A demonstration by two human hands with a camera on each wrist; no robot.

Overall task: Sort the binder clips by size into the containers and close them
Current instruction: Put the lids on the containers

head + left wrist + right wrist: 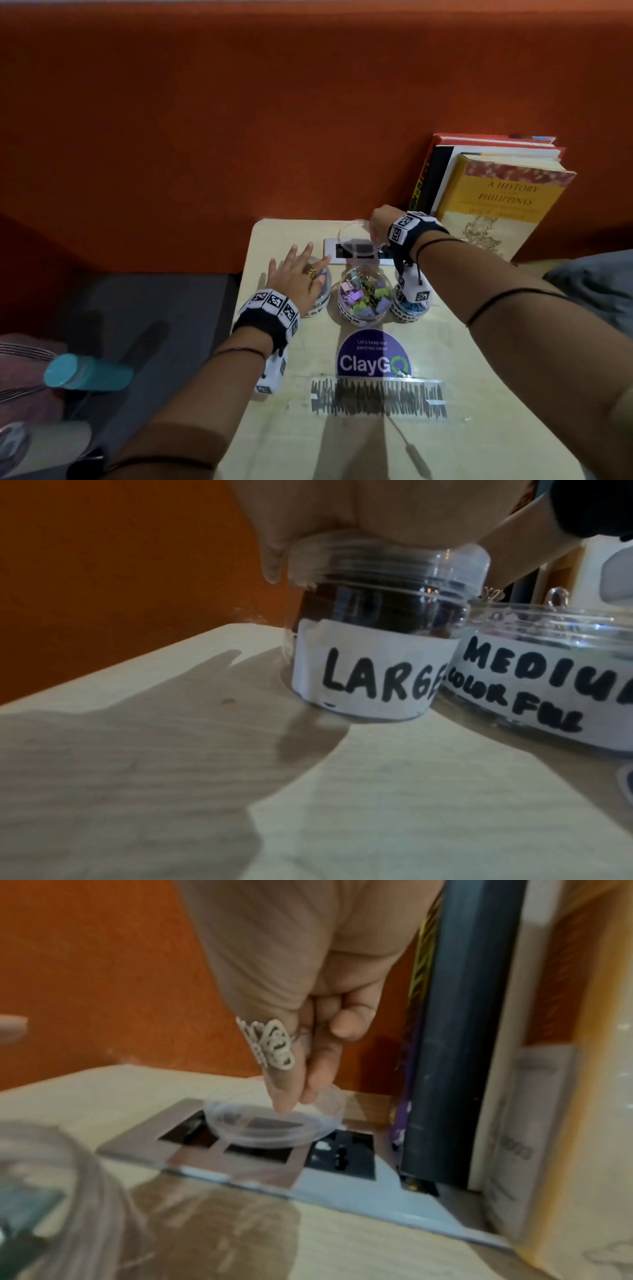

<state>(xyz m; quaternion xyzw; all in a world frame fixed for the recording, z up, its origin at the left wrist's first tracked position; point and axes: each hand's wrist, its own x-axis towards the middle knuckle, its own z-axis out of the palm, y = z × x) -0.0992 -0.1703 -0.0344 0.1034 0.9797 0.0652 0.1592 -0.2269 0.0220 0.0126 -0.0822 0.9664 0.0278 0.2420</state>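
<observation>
My left hand (301, 270) lies flat with straight fingers on the lidded clear jar labelled LARGE (369, 631); the palm (377, 512) presses on its lid (377, 561). Dark clips show inside. Beside it stands the open jar labelled MEDIUM COLORFUL (364, 296) (548, 669), full of pastel binder clips. My right hand (376, 222) pinches a clear round lid (354, 240) (274, 1123) by its rim, tilted, just above the socket plate behind the jars. A third jar (409, 308) with blue clips sits under my right wrist, mostly hidden.
A metal socket plate (240, 1167) is set into the table's back edge. Books (496, 192) lean at the back right against the orange wall. A ClayGo sticker (373, 356) marks the table's near middle. A teal bottle (85, 371) lies off the table, left.
</observation>
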